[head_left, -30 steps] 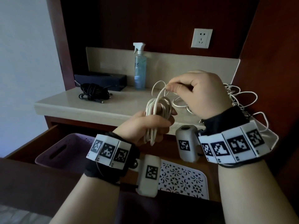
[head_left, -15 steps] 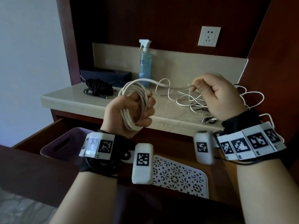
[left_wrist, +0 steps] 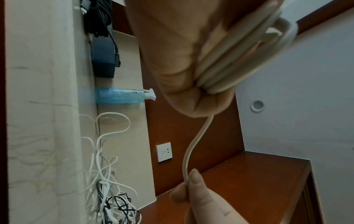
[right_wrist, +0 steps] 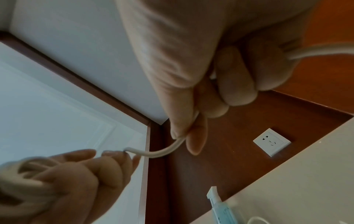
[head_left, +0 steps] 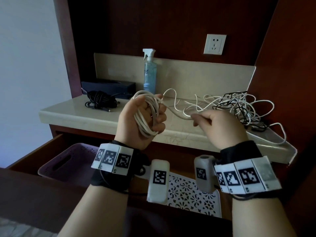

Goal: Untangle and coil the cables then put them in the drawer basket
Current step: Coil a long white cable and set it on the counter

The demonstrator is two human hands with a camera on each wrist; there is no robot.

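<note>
My left hand (head_left: 145,120) grips a coil of white cable (head_left: 147,117) above the front edge of the marble countertop (head_left: 71,110); the same coil (left_wrist: 239,60) fills the left wrist view. A short free stretch of that white cable (head_left: 172,111) runs right to my right hand (head_left: 213,124), which pinches it between thumb and forefinger (right_wrist: 180,131). Behind the right hand lies a tangle of white and black cables (head_left: 239,106) at the counter's right end. Below, the drawer stands open with a purple basket (head_left: 56,165) at its left.
A coiled black cable (head_left: 100,101) and a dark box (head_left: 109,86) sit at the counter's back left, with a blue spray bottle (head_left: 150,72) upright beside them. A white patterned tray (head_left: 189,195) lies in the drawer's right half. A wall socket (head_left: 214,44) is above.
The right hand has dropped lower and closer to the left hand, so the free cable between them is shorter. The left hand still holds the coil at about the same height.
</note>
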